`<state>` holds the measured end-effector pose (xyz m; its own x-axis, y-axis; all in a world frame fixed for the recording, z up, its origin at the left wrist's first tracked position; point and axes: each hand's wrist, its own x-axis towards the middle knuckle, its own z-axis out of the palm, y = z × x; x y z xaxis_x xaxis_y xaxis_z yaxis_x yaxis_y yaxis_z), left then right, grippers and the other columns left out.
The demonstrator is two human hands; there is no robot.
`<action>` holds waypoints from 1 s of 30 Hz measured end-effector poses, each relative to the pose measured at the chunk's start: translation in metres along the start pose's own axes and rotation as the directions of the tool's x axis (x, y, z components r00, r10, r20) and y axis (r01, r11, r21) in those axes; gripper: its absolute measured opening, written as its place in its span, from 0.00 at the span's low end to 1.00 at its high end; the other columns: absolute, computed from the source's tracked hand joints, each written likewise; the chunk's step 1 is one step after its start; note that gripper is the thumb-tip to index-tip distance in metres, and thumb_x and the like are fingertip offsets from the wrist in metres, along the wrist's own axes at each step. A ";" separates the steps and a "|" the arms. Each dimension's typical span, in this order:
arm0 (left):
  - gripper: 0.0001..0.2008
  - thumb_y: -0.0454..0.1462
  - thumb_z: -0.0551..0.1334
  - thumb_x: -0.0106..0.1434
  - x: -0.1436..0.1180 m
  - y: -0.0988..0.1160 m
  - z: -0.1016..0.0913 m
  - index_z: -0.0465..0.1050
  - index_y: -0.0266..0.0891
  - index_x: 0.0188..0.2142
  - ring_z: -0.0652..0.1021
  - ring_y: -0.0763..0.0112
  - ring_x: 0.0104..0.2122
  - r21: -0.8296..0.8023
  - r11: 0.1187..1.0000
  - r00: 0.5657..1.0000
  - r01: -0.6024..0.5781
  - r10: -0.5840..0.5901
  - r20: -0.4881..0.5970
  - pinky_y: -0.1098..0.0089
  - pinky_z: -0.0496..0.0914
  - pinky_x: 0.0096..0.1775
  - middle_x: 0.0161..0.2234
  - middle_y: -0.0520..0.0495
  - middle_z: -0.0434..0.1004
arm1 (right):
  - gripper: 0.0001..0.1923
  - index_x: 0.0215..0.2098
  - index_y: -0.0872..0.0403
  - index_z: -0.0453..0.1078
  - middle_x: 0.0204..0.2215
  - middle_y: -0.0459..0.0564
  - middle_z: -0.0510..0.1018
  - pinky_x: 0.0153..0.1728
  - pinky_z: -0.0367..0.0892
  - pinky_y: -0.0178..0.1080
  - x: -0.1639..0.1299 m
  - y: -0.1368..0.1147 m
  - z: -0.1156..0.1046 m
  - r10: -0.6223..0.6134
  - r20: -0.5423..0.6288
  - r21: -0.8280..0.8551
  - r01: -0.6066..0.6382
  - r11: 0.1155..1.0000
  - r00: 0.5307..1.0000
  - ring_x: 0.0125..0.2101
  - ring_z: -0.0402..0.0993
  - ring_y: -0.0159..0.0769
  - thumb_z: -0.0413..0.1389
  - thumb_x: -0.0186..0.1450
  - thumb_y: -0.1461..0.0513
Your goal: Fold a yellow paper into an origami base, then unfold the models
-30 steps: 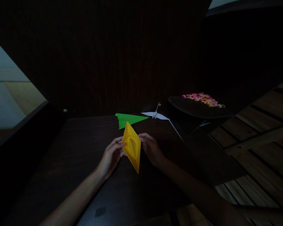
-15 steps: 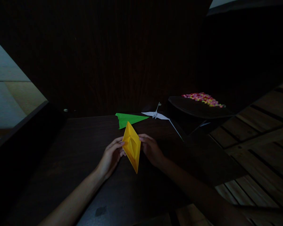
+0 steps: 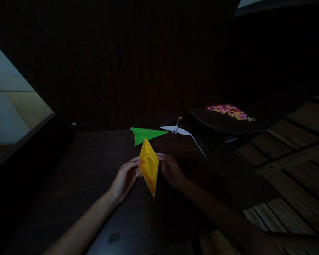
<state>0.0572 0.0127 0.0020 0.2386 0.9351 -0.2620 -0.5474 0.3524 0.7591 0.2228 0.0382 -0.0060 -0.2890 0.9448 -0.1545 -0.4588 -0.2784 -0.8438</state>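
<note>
A yellow folded paper boat (image 3: 149, 166) is held between my two hands over the dark wooden surface, its opening facing me and its points up and down. My left hand (image 3: 126, 177) grips its left side, thumb on the near face and fingers behind. On the right edge my right hand (image 3: 171, 169) pinches the paper, with part of its fingers hidden behind the boat. Just beyond the boat's upper tip lies a green paper plane (image 3: 149, 135). To the right of that plane rests a white paper crane (image 3: 176, 129) with spread wings.
A dark wooden board (image 3: 149, 63) rises behind the surface. At the right, a dark rounded shelf (image 3: 202, 115) carries many small pink, red and yellow pieces (image 3: 231, 111). Wooden slats (image 3: 289, 198) show at the lower right, and a raised dark side edge (image 3: 21, 145) stands at left.
The yellow boat has barely shifted, its lower tip slightly lower in view. Both hands keep the same hold, and the other paper pieces stay in place.
</note>
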 end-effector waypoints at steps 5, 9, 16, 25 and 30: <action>0.12 0.35 0.66 0.54 -0.001 0.001 0.001 0.79 0.33 0.38 0.78 0.66 0.32 -0.004 1.000 1.000 0.011 -0.011 -0.015 0.72 0.70 0.31 0.35 0.43 0.80 | 0.10 0.28 0.53 0.78 0.28 0.49 0.80 0.31 0.64 0.39 0.000 0.000 0.001 0.005 -0.002 -0.021 -0.005 1.000 1.000 0.31 0.73 0.40 0.61 0.52 0.55; 0.13 0.36 0.66 0.54 -0.001 0.001 0.002 0.79 0.33 0.39 0.79 0.62 0.35 -0.004 1.000 1.000 0.014 -0.014 0.003 0.70 0.71 0.34 0.35 0.42 0.81 | 0.11 0.29 0.54 0.78 0.29 0.50 0.81 0.32 0.65 0.40 0.000 0.000 0.001 0.010 -0.008 -0.012 -0.010 1.000 1.000 0.34 0.74 0.42 0.61 0.52 0.56; 0.12 0.36 0.67 0.53 -0.001 0.001 0.003 0.79 0.32 0.38 0.79 0.61 0.35 -0.007 1.000 1.000 0.023 -0.023 -0.019 0.70 0.71 0.31 0.35 0.42 0.81 | 0.10 0.27 0.53 0.77 0.29 0.50 0.80 0.34 0.64 0.41 -0.001 -0.001 0.002 0.015 0.005 -0.037 -0.015 0.999 1.000 0.34 0.74 0.42 0.61 0.52 0.54; 0.13 0.35 0.66 0.54 -0.001 0.000 0.001 0.79 0.33 0.39 0.78 0.64 0.35 -0.001 1.000 1.000 0.014 -0.014 0.019 0.72 0.70 0.32 0.35 0.43 0.81 | 0.11 0.28 0.53 0.76 0.29 0.50 0.80 0.36 0.66 0.43 -0.001 0.000 0.003 0.019 0.019 -0.036 -0.018 0.999 1.000 0.35 0.75 0.44 0.62 0.52 0.54; 0.12 0.36 0.66 0.53 -0.001 0.001 0.002 0.79 0.32 0.38 0.77 0.67 0.32 -0.001 1.000 1.000 0.016 -0.016 0.016 0.73 0.68 0.31 0.34 0.43 0.80 | 0.11 0.28 0.53 0.76 0.30 0.50 0.80 0.37 0.65 0.43 0.000 0.001 0.002 0.038 0.019 -0.007 -0.038 0.999 0.999 0.36 0.74 0.44 0.62 0.51 0.55</action>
<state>0.0582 0.0117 0.0043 0.2602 0.9286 -0.2646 -0.5442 0.3674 0.7542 0.2210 0.0373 -0.0058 -0.3225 0.9300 -0.1762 -0.4420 -0.3125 -0.8408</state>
